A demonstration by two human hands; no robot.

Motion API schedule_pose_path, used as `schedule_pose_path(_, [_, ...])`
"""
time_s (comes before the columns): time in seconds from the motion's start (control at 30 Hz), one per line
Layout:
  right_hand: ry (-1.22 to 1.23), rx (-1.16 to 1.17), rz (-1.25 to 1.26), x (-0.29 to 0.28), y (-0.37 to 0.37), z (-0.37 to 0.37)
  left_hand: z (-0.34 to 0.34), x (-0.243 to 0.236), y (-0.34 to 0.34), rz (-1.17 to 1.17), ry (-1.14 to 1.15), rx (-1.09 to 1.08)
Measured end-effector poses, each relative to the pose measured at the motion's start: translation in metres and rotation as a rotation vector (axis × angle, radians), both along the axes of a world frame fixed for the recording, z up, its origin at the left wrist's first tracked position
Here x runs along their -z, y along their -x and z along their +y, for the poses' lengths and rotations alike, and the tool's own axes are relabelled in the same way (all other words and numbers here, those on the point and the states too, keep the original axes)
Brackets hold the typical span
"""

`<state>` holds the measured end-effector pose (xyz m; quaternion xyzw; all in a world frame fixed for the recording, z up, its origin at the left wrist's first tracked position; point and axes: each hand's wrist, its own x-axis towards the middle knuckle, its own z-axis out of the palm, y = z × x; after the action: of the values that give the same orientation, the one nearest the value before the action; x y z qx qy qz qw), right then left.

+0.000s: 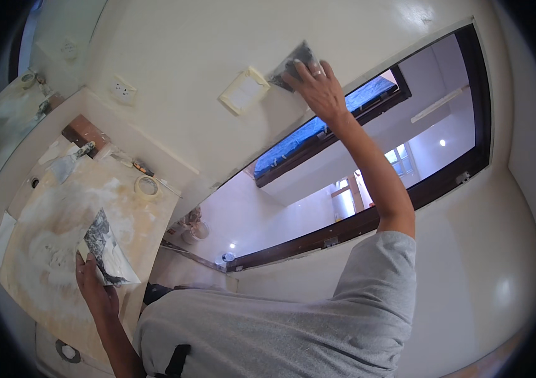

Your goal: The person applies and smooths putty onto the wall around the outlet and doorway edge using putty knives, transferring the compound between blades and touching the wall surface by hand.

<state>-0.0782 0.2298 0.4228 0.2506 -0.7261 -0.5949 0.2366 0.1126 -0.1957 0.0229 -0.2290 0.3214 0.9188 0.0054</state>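
Observation:
My right hand (318, 85) reaches up to the cream wall (173, 44), its fingers spread over a flat, smeared spreader blade (304, 53). The blade lies against or very close to the wall, just right of a switch plate (244, 92) edged with masking tape. Lower left, my left hand (96, 283) grips a wide putty knife (99, 234) by its pale edge. White filler (115, 261) and dark smears cover its broad face, which is tilted above the board. Part of the left fingers is hidden behind it.
A filler-stained wooden board (47, 252) carries a scraper (66, 165), a masking tape roll (147, 186) and a utility knife (142, 167). Beside them sits a brown block (84, 133). An outlet (123, 90) is on the wall. A dark-framed opening (482, 94) borders my right arm.

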Motion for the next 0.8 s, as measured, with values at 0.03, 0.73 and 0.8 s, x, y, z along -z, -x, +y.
schedule_pose_path(0.03, [-0.002,0.006,0.002,0.005,-0.008,0.011,0.001,0.000,0.001,0.002,-0.002,0.006])
schedule_pose_path(0.73, [0.324,-0.246,0.319,0.010,0.058,-0.081,-0.010,-0.009,-0.011,-0.066,0.056,-0.028])
schedule_pose_path(0.8, [0.431,-0.165,0.410,0.011,0.075,-0.096,-0.014,-0.011,-0.014,-0.044,0.055,-0.016])
